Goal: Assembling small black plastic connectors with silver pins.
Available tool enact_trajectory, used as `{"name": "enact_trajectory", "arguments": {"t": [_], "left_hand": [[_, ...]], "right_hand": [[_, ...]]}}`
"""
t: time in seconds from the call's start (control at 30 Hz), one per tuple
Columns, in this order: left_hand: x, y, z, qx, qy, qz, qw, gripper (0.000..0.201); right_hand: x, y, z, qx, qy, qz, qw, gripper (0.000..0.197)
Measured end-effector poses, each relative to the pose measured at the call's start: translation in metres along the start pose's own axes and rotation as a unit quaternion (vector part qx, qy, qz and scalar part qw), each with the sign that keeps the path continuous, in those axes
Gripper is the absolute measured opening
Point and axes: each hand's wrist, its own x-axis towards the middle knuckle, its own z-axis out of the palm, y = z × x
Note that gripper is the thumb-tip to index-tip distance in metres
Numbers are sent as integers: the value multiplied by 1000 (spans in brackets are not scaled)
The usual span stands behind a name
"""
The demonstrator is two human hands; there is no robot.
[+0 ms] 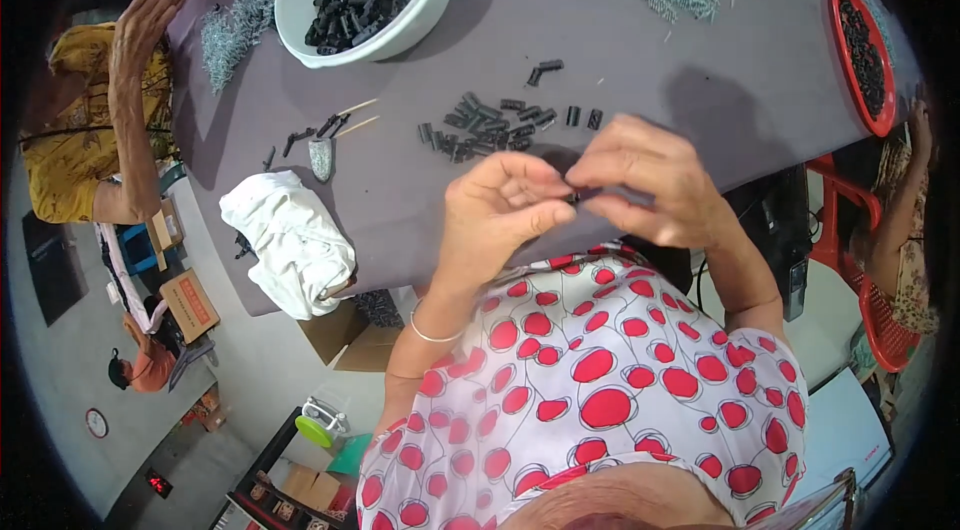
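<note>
A grey bench [640, 60] filled the view, carrying a white bowl [300, 0] of black parts, a crumpled white cloth [290, 240] at its near edge and a scatter of small black tubes [490, 125]. Just above that edge, the left hand [495, 215] and right hand [650, 180] met, fingertips pinched together on one small black piece [578, 196]

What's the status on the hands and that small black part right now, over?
Left hand and right hand together pinch one small black part above the table edge. Loose black parts lie just beyond. Nothing between them.
</note>
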Motion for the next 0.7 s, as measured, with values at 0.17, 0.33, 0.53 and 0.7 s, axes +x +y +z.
{"name": "enact_trajectory", "arguments": {"t": [0.17, 0.33, 0.53, 0.7], "left_hand": [[-4, 1, -8, -41, -63, -112, 991, 27], [-5, 2, -14, -25, -87, -137, 986, 21], [-2, 4, -18, -25, -80, -112, 990, 16], [-7, -4, -21, -48, -25, -85, 995, 15]], "right_hand": [[-6, 3, 6, 25, -40, -53, 997, 26], [-4, 6, 10, -22, -24, -70, 997, 27], [11, 11, 2, 2, -22, -47, 999, 27], [16, 30, -1, -251, 65, -15, 966, 21]]}}
